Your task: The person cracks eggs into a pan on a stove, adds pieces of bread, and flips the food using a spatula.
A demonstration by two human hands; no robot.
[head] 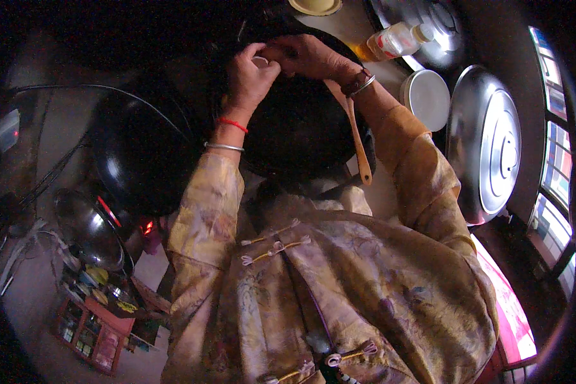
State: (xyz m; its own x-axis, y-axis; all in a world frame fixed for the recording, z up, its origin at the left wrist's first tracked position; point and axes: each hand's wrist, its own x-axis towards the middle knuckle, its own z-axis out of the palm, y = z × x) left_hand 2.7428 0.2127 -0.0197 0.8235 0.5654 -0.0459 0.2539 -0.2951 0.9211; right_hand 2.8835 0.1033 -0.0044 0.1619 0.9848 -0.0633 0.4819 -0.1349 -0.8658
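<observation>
Over a large black wok point(293, 129), both of my hands meet near its far side. My left hand point(252, 74) has its fingers curled around a small pale thing point(260, 60), too little of which shows to name. Touching it or nearly so is my right hand point(312, 56), bent at the wrist, its fingers in deep shadow; whether they hold anything is hidden. Below my right wrist, a wooden spatula or spoon handle point(360, 153) with a hole at its end leans across the wok's right rim. The wok's inside is too dark to make out contents.
To the right stand a bottle of yellowish liquid point(393, 42), a white bowl point(427, 100) and a big domed metal lid point(485, 144). A yellowish bowl point(316, 5) sits at the far edge. Leftward are another dark round pan point(134, 149) and a metal basin point(91, 228).
</observation>
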